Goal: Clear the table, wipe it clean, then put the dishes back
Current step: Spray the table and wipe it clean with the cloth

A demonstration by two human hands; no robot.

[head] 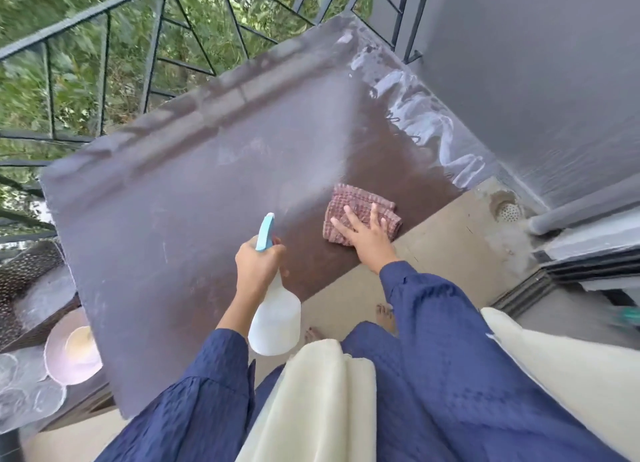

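While my left hand is gripping the neck of the spray bottle, fingers closed around it, my right hand is lying flat and open on the cloth, pressing it onto the table near its edge; plates are sitting well left of my left hand.

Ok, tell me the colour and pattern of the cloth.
Faded red-brown with a pale woven check; the cloth shows in the head view.

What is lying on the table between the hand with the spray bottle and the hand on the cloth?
Nothing: in the head view only bare dark brown tabletop separates the left hand gripping the white spray bottle from the right hand pressing the reddish checked cloth.
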